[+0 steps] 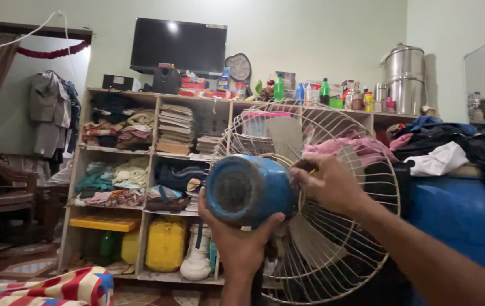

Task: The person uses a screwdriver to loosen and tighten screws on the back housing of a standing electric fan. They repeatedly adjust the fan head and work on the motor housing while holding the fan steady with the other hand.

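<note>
Cupped from below by the left hand (242,241), the fan's blue motor housing (248,190) looked scuffed and grimy. Right hand (330,184) gripped where housing met the white wire guard (338,198), perhaps pinching something; fingertips were hidden. Behind stood cluttered shelves (152,187) and pale green walls (310,34).

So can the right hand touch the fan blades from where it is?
Probably not. The right hand rests on the outside of the wire fan guard, and its closely spaced wires stand between the fingers and the fan blades.
</note>
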